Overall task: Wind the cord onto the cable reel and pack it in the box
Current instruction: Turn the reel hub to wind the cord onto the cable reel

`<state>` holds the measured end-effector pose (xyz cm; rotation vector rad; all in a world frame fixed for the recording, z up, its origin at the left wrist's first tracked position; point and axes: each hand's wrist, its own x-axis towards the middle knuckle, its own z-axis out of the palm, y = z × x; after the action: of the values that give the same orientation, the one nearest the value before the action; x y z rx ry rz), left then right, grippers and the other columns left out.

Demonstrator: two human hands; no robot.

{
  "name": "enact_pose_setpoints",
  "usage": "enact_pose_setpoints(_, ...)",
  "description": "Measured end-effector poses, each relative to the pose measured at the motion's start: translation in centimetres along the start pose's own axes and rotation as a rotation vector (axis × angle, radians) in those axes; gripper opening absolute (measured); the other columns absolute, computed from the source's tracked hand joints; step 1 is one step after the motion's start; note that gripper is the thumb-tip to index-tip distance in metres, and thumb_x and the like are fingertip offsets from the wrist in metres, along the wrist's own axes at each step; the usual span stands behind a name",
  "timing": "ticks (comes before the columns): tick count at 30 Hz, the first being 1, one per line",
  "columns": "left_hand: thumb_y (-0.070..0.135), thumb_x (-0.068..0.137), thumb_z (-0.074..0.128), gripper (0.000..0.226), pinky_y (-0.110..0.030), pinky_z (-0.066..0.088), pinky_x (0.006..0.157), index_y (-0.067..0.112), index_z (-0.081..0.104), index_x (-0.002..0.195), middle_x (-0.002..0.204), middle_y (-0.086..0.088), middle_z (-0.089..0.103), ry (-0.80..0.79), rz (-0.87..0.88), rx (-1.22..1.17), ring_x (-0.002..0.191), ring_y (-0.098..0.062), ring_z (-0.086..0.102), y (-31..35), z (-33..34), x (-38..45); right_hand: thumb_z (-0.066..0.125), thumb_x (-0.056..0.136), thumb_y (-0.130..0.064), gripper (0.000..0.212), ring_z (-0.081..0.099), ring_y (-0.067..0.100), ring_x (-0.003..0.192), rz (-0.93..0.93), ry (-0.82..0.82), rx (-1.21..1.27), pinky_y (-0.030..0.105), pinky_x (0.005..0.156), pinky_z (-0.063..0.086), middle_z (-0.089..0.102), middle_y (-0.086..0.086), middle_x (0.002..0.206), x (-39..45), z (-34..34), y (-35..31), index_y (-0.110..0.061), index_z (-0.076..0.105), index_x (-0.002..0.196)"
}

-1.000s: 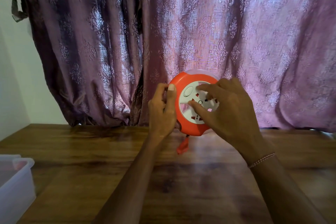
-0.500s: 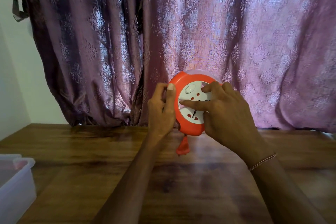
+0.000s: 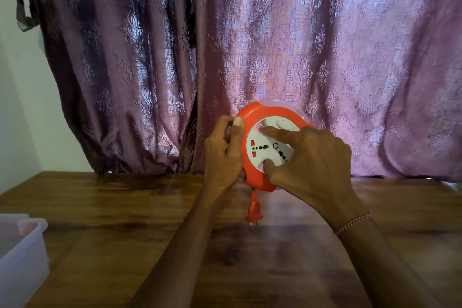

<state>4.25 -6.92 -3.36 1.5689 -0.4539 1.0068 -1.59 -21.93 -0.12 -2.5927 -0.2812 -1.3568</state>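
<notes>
Curtain [image 3: 275, 45] of mauve woven cloth with a raised damask pattern hangs in heavy folds across the whole back of the scene, its hem meeting the far edge of the tabletop [image 3: 125, 207]. That tabletop is glossy brown wood with dark, streaky grain. At the lower left edge sits a translucent white plastic box [image 3: 22, 252], rectangular with rounded corners and a rolled rim, well apart from the hands.

Above the middle of the tabletop, held upright in front of the curtain, is the cable reel [image 3: 267, 150]: a round, smooth orange plastic disc with a white circular socket face bearing dark and red pin holes and an oval button near its top. The left hand [image 3: 222, 155] grips the reel's left rim, fingers curled round the edge and thumb lying up along the front. The right hand [image 3: 312, 160] rests on the white face, forefinger stretched out near the top and thumb pressing the lower edge. Below the reel a short bit of cord ends in a tapered orange plug [image 3: 253, 210], hanging pins-down just over the wood.
</notes>
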Motion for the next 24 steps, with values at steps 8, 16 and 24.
enact_pose_setpoints(8, 0.037, 0.105, 0.046, 0.028, -0.028, 0.042, 0.052, 0.031, 0.048, 0.078, 0.062, 0.012, 0.056, -0.025, -0.011, 0.015, 0.056, -0.002, 0.050, -0.6, 0.0, 0.5, 0.061, 0.048, -0.071, 0.070, 0.067, 0.033, 0.072, 0.157, 0.151, 0.005, 0.035, 0.061, 0.052, 0.073, -0.003, 0.071, -0.5, 1.1, -1.2, -0.051, 0.065, 0.115)
enact_pose_setpoints(16, 0.040, 0.104, 0.045, 0.028, -0.045, 0.049, 0.057, 0.025, 0.050, 0.081, 0.064, 0.001, 0.058, 0.008, -0.017, 0.036, 0.060, -0.018, 0.057, -0.7, -0.1, 0.4, 0.058, 0.058, -0.070, 0.067, 0.068, 0.031, 0.080, 0.109, 0.141, 0.055, 0.034, 0.064, 0.050, 0.073, -0.004, 0.083, -0.6, 1.6, -1.1, -0.052, 0.058, 0.123)
enact_pose_setpoints(24, 0.040, 0.105, 0.041, 0.028, -0.053, 0.049, 0.060, 0.023, 0.048, 0.083, 0.067, 0.000, 0.057, 0.023, -0.061, 0.023, 0.062, -0.020, 0.055, -1.1, -0.8, 0.6, 0.064, 0.080, -0.062, 0.040, 0.072, 0.020, 0.071, 0.009, 0.198, 0.286, 0.036, 0.065, 0.056, 0.075, -0.007, 0.074, 0.0, 0.2, 1.1, -0.037, 0.071, 0.112)
